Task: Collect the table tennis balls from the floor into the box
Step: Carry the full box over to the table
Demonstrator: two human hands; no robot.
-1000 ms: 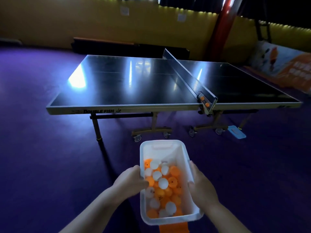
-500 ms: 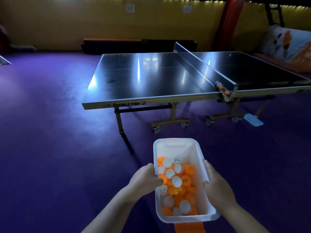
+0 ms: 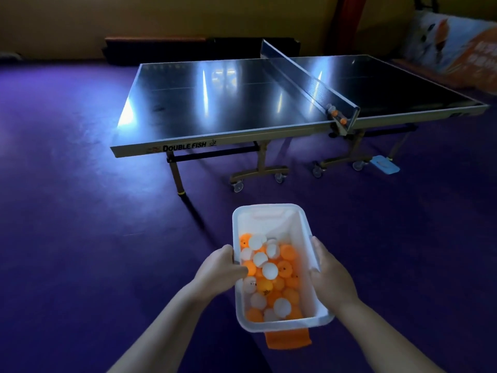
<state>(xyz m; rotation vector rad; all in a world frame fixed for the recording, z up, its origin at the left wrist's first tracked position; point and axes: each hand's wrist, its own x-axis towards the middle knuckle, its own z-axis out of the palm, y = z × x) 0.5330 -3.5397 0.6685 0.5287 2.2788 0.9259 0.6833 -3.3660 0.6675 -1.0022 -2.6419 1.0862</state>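
Observation:
I carry a white plastic box [image 3: 271, 219] in front of me, above the purple floor. Several orange and white table tennis balls [image 3: 269, 275] fill its near half. My left hand [image 3: 220, 270] grips the box's left rim, thumb hooked inside over the balls. On the opposite side, my right hand [image 3: 329, 275] holds the right wall and rim. An orange cloth [image 3: 287, 339] hangs below the box's near end. No loose balls show on the floor.
A dark table tennis table [image 3: 242, 103] on wheeled legs stands ahead, its net [image 3: 309, 76] running back from a clamp with two orange balls [image 3: 339, 117]. A light blue lid [image 3: 384, 164] lies on the floor under the table's right side. Benches line the yellow wall.
The view has swung left and dipped, so the table sits further right and closer. Both hands keep the same hold on the box.

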